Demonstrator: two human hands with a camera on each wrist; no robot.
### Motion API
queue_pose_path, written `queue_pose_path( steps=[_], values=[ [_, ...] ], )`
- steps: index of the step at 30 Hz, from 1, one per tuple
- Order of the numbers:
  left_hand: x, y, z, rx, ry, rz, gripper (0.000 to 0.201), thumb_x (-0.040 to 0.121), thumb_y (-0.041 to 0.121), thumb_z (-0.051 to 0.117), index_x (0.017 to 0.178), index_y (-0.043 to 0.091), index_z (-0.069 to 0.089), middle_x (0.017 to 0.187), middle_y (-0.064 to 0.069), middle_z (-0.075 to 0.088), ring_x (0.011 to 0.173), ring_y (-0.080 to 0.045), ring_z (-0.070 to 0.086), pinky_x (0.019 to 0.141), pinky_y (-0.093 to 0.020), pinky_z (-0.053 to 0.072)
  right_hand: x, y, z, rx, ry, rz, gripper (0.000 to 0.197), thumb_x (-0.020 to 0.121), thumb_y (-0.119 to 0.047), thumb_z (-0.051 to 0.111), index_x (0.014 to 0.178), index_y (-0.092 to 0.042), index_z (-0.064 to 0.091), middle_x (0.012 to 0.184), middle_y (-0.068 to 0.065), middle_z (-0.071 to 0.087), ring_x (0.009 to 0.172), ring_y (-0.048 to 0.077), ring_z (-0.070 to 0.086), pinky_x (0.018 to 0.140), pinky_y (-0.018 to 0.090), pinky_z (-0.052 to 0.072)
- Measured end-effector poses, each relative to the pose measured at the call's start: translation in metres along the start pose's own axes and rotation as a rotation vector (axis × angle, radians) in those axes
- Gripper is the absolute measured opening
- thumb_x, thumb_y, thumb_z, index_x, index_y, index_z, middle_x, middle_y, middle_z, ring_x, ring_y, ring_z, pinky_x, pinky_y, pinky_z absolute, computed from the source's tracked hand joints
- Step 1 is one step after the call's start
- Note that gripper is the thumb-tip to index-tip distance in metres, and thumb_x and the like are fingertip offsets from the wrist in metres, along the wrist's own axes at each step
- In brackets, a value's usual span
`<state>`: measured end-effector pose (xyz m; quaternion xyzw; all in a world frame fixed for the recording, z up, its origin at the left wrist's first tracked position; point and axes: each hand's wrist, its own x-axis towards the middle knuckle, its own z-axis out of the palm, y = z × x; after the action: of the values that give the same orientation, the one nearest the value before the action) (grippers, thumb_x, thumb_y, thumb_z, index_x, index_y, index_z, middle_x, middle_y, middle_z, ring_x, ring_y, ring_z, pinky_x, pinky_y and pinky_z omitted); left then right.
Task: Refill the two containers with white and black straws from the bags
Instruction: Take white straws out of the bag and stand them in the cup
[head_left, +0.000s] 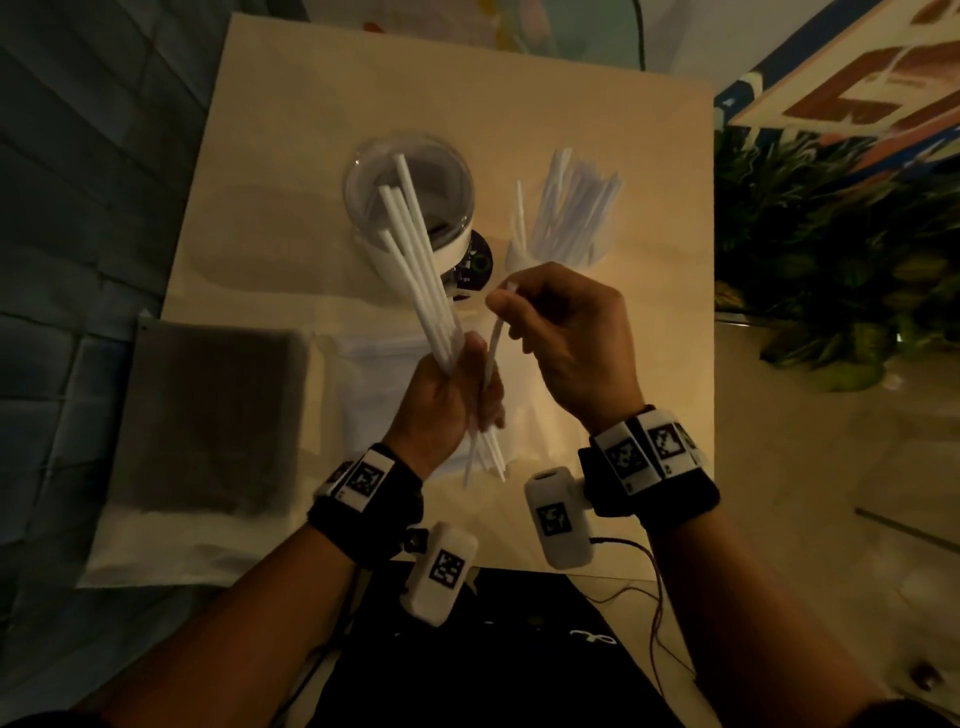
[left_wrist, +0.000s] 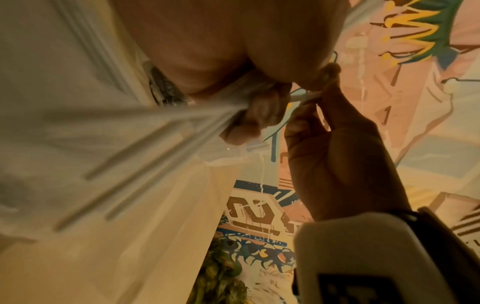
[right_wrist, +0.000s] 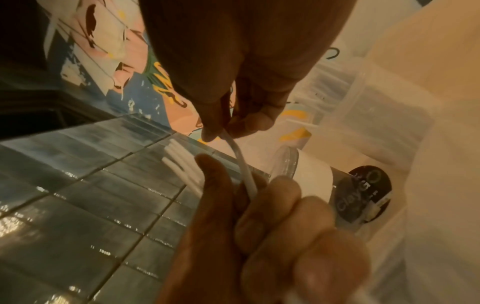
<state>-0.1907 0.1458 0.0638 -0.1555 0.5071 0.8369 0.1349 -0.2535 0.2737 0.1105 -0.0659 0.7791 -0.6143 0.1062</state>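
Bundle of white straws (head_left: 415, 260) being gripped in left hand (head_left: 447, 395), above table (head_left: 649, 156), before clear jar (head_left: 410, 192). Single bent straw (head_left: 493, 338) being pinched by right hand (head_left: 566, 338).

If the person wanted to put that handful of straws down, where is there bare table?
Bare table lies beyond the clear container and the white-straw container, and to the left of the clear container. The near side is crowded: the black-straw bag, the white-straw bag, and the left hand and right hand above them.
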Motion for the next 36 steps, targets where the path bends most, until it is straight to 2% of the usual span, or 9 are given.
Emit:
queue_pose_path(
  steps=[3, 7, 11, 15, 20, 25, 30, 34, 36],
  values=[
    [-0.005, -0.004, -0.009, -0.019, -0.022, -0.027, 0.041, 0.080, 0.060, 0.065, 0.071, 0.022, 0.052, 0.053, 0.003, 0.044, 0.045, -0.012, 0.040, 0.047, -0.026, 0.036, 0.002, -0.003, 0.005, -0.066, -0.077, 0.012, 0.015, 0.094, -0.028, 0.065, 0.099, -0.015, 0.071, 0.084, -0.004, 0.070, 0.074, 0.010, 0.066, 0.067, 0.031, 0.055],
    [-0.009, -0.007, -0.018, 0.000, -0.061, -0.058, 0.052, 0.063, 0.061, 0.081, 0.084, 0.024, 0.051, 0.053, 0.005, 0.042, 0.043, -0.012, 0.036, 0.043, -0.024, 0.032, 0.006, -0.013, 0.010, -0.008, -0.159, 0.007, 0.035, 0.102, -0.033, 0.050, 0.125, -0.010, 0.063, 0.107, 0.003, 0.071, 0.095, 0.020, 0.070, 0.081, 0.047, 0.058],
    [-0.008, -0.008, -0.022, 0.120, -0.016, -0.037, 0.043, 0.072, 0.054, 0.078, 0.077, 0.022, 0.050, 0.049, 0.005, 0.038, 0.042, -0.013, 0.032, 0.046, -0.026, 0.031, 0.001, -0.023, 0.018, 0.146, -0.287, 0.013, 0.040, 0.105, -0.034, 0.037, 0.134, -0.014, 0.055, 0.124, 0.009, 0.065, 0.114, 0.024, 0.064, 0.097, 0.050, 0.053],
    [-0.001, 0.012, -0.025, -0.033, 0.195, 0.015, 0.043, 0.085, 0.054, 0.066, 0.058, 0.024, 0.050, 0.047, 0.005, 0.040, 0.042, -0.013, 0.039, 0.047, -0.025, 0.038, -0.005, -0.012, 0.017, 0.223, -0.167, 0.092, 0.041, 0.105, -0.033, 0.038, 0.138, -0.011, 0.051, 0.127, 0.008, 0.064, 0.116, 0.020, 0.064, 0.099, 0.044, 0.052],
    [0.006, 0.046, -0.032, -0.195, 0.150, 0.314, 0.048, 0.099, 0.045, 0.038, 0.056, 0.024, 0.042, 0.048, 0.006, 0.032, 0.045, -0.011, 0.031, 0.061, -0.027, 0.044, -0.023, 0.037, 0.025, 0.237, -0.175, 0.494, 0.054, 0.102, -0.052, 0.034, 0.119, -0.010, 0.063, 0.116, 0.011, 0.069, 0.106, 0.026, 0.068, 0.100, 0.052, 0.051],
    [0.004, 0.048, -0.027, -0.081, 0.080, 0.356, 0.039, 0.085, 0.053, 0.063, 0.059, 0.027, 0.049, 0.052, 0.007, 0.040, 0.050, -0.010, 0.039, 0.066, -0.027, 0.046, -0.029, 0.051, 0.050, 0.777, -0.110, 0.854, 0.073, 0.099, -0.060, 0.033, 0.127, 0.003, 0.056, 0.123, 0.026, 0.064, 0.110, 0.042, 0.065, 0.102, 0.053, 0.049],
    [-0.005, 0.031, -0.022, 0.160, 0.098, 0.287, 0.045, 0.087, 0.052, 0.064, 0.067, 0.017, 0.044, 0.057, -0.002, 0.040, 0.055, -0.016, 0.043, 0.065, -0.028, 0.045, -0.023, 0.033, 0.061, 0.790, -0.227, 0.795, 0.070, 0.101, -0.060, 0.023, 0.081, -0.009, 0.065, 0.093, 0.014, 0.070, 0.098, 0.031, 0.066, 0.097, 0.049, 0.052],
    [-0.010, 0.029, -0.020, 0.194, 0.142, 0.210, 0.047, 0.090, 0.048, 0.061, 0.069, 0.010, 0.044, 0.053, -0.002, 0.044, 0.050, -0.019, 0.045, 0.054, -0.027, 0.044, -0.019, 0.034, 0.053, 0.524, -0.269, 0.655, 0.066, 0.097, -0.061, 0.032, 0.115, -0.006, 0.063, 0.103, 0.009, 0.068, 0.100, 0.028, 0.066, 0.093, 0.042, 0.054],
    [-0.010, 0.026, -0.022, 0.227, 0.155, 0.142, 0.043, 0.093, 0.041, 0.061, 0.072, 0.004, 0.052, 0.055, -0.013, 0.049, 0.050, -0.030, 0.047, 0.049, -0.028, 0.043, -0.016, 0.031, 0.041, 0.394, -0.298, 0.476, 0.058, 0.095, -0.059, 0.045, 0.124, -0.011, 0.061, 0.116, 0.008, 0.068, 0.107, 0.026, 0.066, 0.096, 0.043, 0.053]
  ],
)
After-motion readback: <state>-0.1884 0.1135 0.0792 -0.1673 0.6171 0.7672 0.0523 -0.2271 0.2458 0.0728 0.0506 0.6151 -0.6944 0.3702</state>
